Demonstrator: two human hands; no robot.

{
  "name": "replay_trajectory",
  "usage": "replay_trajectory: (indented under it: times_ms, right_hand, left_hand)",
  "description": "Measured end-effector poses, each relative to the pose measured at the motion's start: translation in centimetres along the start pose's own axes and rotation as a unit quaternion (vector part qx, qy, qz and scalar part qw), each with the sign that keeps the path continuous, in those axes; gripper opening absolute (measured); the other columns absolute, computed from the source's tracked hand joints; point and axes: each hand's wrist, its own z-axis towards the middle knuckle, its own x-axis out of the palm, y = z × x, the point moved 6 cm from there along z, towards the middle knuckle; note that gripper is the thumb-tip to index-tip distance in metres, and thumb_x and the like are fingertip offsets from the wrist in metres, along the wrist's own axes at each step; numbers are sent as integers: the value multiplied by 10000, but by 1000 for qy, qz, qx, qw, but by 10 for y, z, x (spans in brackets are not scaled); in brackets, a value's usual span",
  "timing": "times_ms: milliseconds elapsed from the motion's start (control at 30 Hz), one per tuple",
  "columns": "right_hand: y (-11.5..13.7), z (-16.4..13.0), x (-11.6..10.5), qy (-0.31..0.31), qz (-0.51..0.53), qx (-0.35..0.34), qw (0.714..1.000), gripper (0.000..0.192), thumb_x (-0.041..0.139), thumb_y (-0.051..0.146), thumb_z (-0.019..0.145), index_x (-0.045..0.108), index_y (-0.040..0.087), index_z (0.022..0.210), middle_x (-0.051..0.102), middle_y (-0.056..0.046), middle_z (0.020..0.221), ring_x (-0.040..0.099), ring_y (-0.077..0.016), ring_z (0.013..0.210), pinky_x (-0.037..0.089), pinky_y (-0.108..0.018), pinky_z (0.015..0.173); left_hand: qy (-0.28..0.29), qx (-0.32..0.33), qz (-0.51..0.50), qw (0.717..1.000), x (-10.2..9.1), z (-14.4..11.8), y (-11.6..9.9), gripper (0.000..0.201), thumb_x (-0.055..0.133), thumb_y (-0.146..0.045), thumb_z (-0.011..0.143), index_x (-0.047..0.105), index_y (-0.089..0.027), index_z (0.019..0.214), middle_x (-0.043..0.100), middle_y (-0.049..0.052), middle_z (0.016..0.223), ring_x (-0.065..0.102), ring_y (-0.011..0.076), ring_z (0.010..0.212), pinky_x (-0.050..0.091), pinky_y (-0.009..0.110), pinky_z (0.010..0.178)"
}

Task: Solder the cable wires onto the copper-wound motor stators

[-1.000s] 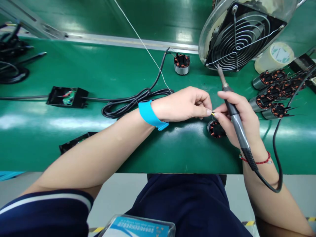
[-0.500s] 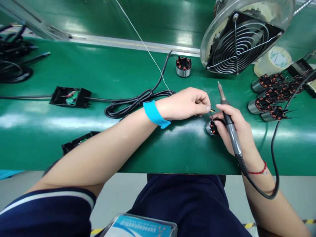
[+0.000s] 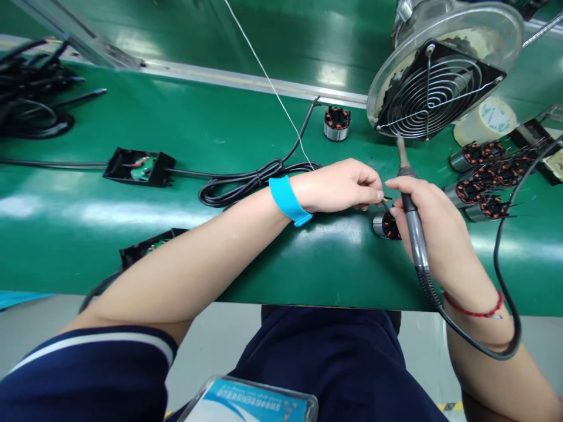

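Observation:
My left hand [image 3: 349, 186], with a blue band at the wrist, pinches thin wires [image 3: 387, 200], one of them yellowish, near its fingertips. In my right hand [image 3: 433, 220] is a soldering iron [image 3: 414, 234], its tip pointing away from me toward the fan. Just below the left fingertips a motor stator [image 3: 382, 226] with copper windings lies on its side, partly covered by the right fingers. The right thumb and fingertips are close against the stator and wires; exact contact is hidden. A thin solder wire [image 3: 281, 102] runs down from above to behind the left hand.
A round fume fan [image 3: 428, 105] hangs at the back right. Several stators [image 3: 468, 192] stand at right beside a tape roll [image 3: 484, 122]. Another stator [image 3: 336, 124] stands behind. Coiled black cable [image 3: 220, 192], open black boxes [image 3: 141, 167] and a cable pile [image 3: 33, 94] lie left.
The view has shifted slightly, moving the bench things rightward. My right hand has moved right and back from the wires, and the iron stands a little steeper. The left hand keeps its pinch.

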Motion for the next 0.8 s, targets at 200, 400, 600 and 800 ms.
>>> replay_trajectory:
  times_ms: [200,400,600,800]
  right_hand:
    - [1,17,-3,114,-20,-64,991,368,520,135,860,542,256,1207,683,-23,918,601,-192,737,466,-309,683]
    - [-11,12,-1,39,94,38,994,447,598,171,852,485,292,1267,678,25,881,635,-141,679,497,-271,653]
    - [-20,-8,16,-58,203,101,972,522,624,170,853,443,317,1320,656,26,921,655,-140,769,558,-296,718]
    - [-16,-13,13,-108,135,76,982,433,615,196,884,508,334,1280,693,2,934,684,-184,840,582,-372,810]
  left_hand:
    - [8,-8,-38,999,3,0,3,218,590,-103,861,593,-120,644,555,-20,584,475,63,547,366,209,575]
    - [-5,-8,-90,996,1,2,3,231,571,-26,845,594,-119,635,538,-30,552,483,56,537,378,191,573]
    - [-11,-13,-105,994,0,4,7,219,573,-26,843,600,-117,647,544,-32,540,488,55,529,383,185,573]
    - [-19,-3,-83,996,0,5,9,194,580,-69,858,603,-119,672,544,-29,553,475,62,539,369,193,565]
